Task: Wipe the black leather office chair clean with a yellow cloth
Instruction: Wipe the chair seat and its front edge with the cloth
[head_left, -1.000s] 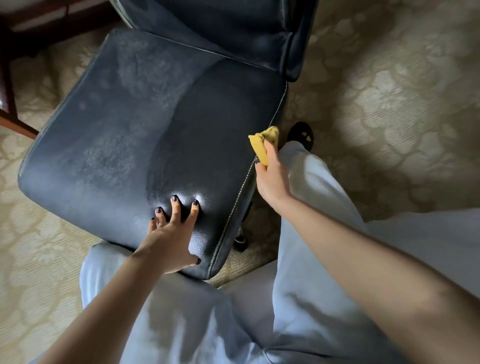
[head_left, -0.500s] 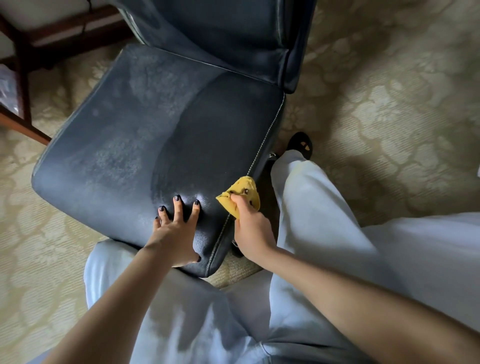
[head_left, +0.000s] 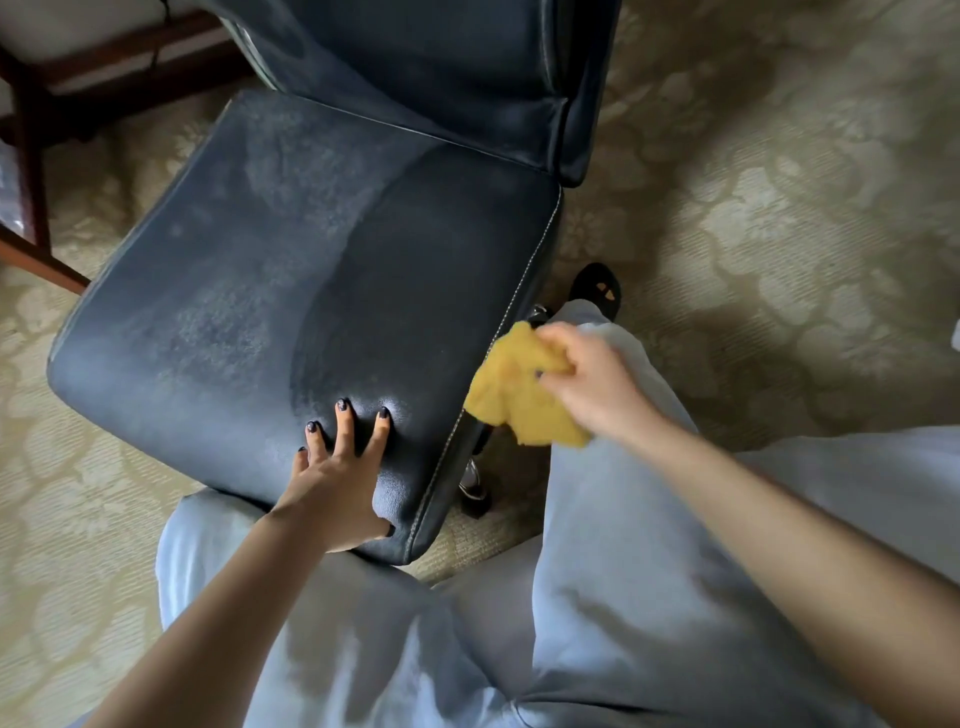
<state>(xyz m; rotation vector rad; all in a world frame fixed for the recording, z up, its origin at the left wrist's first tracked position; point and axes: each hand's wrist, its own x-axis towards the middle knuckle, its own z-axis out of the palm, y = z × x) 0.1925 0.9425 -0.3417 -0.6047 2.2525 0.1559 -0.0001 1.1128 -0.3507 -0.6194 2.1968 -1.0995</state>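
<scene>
The black leather office chair fills the upper left, its seat dusty grey on the left and darker on the right, its backrest at the top. My left hand presses flat on the seat's near right corner, fingers spread and straight. My right hand grips the crumpled yellow cloth just off the seat's right side edge, over my right leg. The cloth hangs loose below the hand and looks blurred.
Pale patterned carpet covers the floor all around. Dark wooden furniture legs stand at the upper left. My light blue trouser legs fill the bottom, with a black shoe beside the chair. The chair's chrome base shows under the seat.
My right hand has slid the cloth down the seat's right edge, then lifted it away to the right, where it now opens out. My left hand stays pressed on the seat.
</scene>
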